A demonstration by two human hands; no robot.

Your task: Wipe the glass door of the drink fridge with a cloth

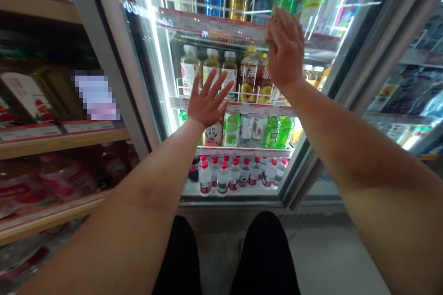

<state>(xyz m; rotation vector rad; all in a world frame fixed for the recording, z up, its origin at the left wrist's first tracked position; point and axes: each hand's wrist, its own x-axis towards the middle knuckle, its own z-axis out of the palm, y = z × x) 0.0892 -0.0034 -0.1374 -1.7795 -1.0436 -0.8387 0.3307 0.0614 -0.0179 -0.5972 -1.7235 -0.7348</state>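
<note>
I face an open drinks cooler. My left hand (207, 99) is raised in front of the middle shelf, fingers spread, holding nothing, just before the pale tea bottles (211, 67). My right hand (284, 48) is higher, its back toward me and fingers together, in front of the upper shelf rail (214, 25) and the amber tea bottles (254, 76). Nothing shows in it, though its palm is hidden.
Green bottles (277, 131) and white cartons stand on a lower shelf. Red-capped water bottles (238, 173) fill the bottom. The cooler door (363, 50) stands open at right. Wooden store shelves (62, 140) with packaged goods are at left. My knees are below.
</note>
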